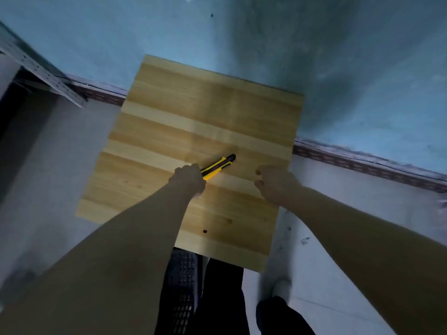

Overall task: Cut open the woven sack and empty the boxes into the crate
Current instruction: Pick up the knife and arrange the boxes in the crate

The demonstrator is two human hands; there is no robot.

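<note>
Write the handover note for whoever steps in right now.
Left hand grips the knife over the table.
Right hand: fingers curled, nothing seen in it.
Crate stands below the table's near edge.
No sack or boxes in view.
Done: knife in hand.
Left: cut the sack, empty the boxes into the crate.

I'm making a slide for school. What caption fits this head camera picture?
Over a wooden table, the left hand grips a yellow-and-black utility knife; the right hand curls beside it.
</note>
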